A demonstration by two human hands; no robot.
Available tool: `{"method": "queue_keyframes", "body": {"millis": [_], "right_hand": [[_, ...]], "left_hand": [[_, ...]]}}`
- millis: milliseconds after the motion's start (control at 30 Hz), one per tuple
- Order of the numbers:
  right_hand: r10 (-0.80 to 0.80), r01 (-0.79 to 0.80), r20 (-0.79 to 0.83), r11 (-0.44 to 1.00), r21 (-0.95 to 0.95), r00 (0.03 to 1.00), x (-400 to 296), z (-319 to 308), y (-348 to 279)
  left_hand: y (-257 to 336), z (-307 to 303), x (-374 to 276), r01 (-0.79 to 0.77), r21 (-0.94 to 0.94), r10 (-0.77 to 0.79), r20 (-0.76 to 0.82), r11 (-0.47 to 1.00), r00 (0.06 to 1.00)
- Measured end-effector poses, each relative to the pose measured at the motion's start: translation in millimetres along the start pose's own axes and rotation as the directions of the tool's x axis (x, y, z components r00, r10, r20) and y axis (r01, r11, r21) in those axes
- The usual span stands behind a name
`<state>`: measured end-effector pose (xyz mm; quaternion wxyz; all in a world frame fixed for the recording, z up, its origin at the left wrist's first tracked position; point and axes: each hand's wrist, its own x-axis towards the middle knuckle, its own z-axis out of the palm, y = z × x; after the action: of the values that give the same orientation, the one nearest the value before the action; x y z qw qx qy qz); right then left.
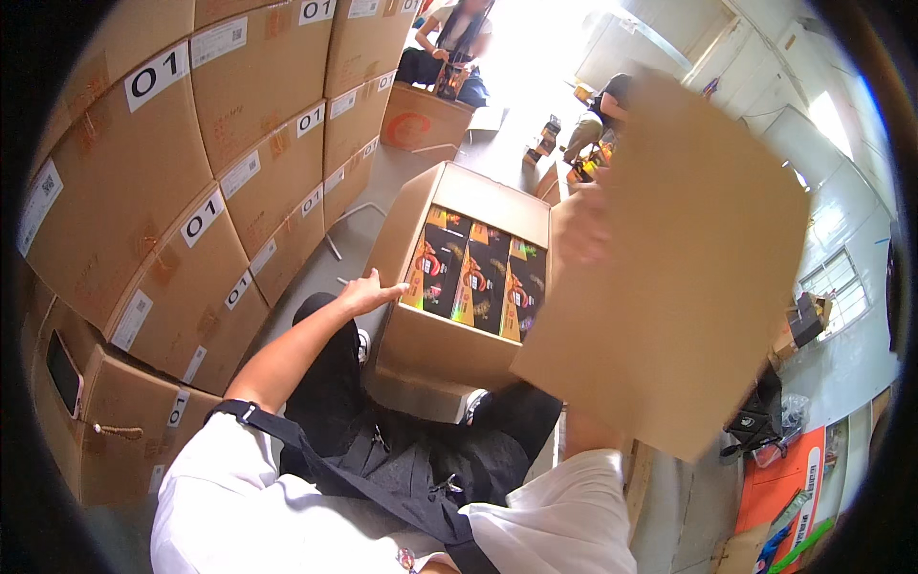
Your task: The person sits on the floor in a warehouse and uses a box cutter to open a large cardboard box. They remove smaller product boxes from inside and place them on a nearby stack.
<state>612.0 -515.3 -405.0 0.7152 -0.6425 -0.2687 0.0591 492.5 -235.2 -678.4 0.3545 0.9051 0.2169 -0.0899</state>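
Observation:
An upright cardboard carton (445, 353) stands between my knees with its top flaps raised. Inside, several black and orange printed product boxes (473, 276) stand in rows. My left hand (369, 293) rests at the carton's near left corner, thumb and forefinger apart. In my right hand (584, 226) is a large flat cardboard sheet (674, 265), held up over the carton's right side. Hand and sheet are blurred by motion. The sheet hides my right forearm and part of the carton's right edge.
Labelled, taped cartons (258, 172) are stacked along my left. A phone (64, 373) lies on a low carton. Ahead, one person (452, 50) sits behind a carton (423, 118); another person (602, 107) bends over printed boxes (592, 165). An orange panel (778, 481) is at right.

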Motion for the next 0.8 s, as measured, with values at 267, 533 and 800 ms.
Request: {"method": "queue_keyframes", "body": {"millis": [267,533,800], "right_hand": [[-0.422,0.185,-0.130,0.627,-0.757,0.897,44.8,-46.2,18.9],[-0.102,0.140,0.109,0.393,-0.909,0.989,6.4,23.3,44.7],[-0.081,0.117,-0.201,0.978,0.175,0.976,11.4,-45.9,10.2]], "left_hand": [[-30.6,11.6,17.9,0.020,0.043,-0.020,0.002,0.999,1.000],[-32.7,0.4,12.7,0.033,0.018,-0.032,-0.018,0.999,0.999],[-17.3,-4.8,-0.7,0.052,0.025,-0.053,0.010,0.998,0.999]]}}
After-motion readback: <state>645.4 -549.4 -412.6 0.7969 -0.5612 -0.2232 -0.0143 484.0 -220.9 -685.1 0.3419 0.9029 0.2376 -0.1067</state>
